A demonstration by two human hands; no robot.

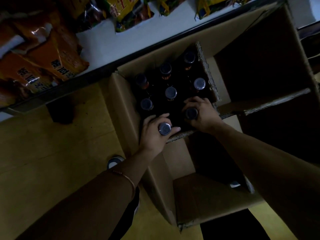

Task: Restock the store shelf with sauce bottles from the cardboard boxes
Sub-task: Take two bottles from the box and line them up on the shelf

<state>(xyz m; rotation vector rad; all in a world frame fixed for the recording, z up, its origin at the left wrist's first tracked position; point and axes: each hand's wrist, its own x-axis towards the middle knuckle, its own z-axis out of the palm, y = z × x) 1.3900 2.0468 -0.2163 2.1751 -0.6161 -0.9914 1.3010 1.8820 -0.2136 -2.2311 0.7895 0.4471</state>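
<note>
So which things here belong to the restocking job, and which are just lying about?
Job:
- open brown cardboard box of dark-capped sauce bottles
- bottle gripped by left hand
- bottle gripped by right hand
- white store shelf

Lying about:
- orange snack bags
- yellow packets

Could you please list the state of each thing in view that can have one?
cardboard box: flaps open, partly filled with upright bottles.
left hand: grips the neck of a capped bottle in the box.
right hand: grips the neck of a second capped bottle.
six other bottles: upright, capped, untouched.
second box: open, inside too dark to tell.
shelf: holds snack bags.
</note>
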